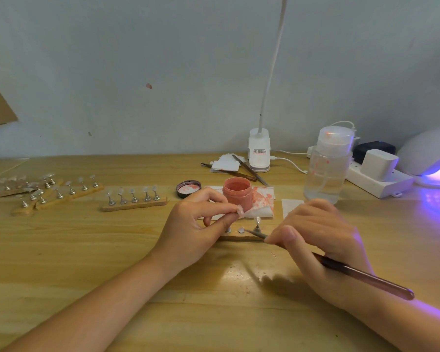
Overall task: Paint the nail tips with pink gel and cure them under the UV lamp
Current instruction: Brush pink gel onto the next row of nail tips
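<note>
Fingers of the left hand (201,224) pinch a small nail tip (240,210) between thumb and forefinger, holding it up just in front of the open jar of pink gel (237,193). The right hand (318,240) has its grip closed around a slender brush (341,269), thumb and fingers clamped on the shaft near the bristle end, the dark reddish handle running back over the wrist toward the lower right. The brush end points left toward the left hand and lies over a wooden holder strip (239,238) on the desk (87,250), where one metal stand (257,224) rises upright and two round bases show beside it. The jar stands on a white wipe stained pink (263,199), with its dark lid (188,189) lying open side up just to the left. Farther left, another holder strip with five clear tips on stands (134,198) sits apart, and more strips (43,190) are clustered near the desk's left edge. At the right edge the UV lamp (429,153) glows violet, beside a white power strip (379,174). A clear pump bottle (328,166) stands between the jar and the lamp, and a white gooseneck lamp base (259,151) sits behind by the wall, with tweezers (249,170) and paper scraps in front of it.
</note>
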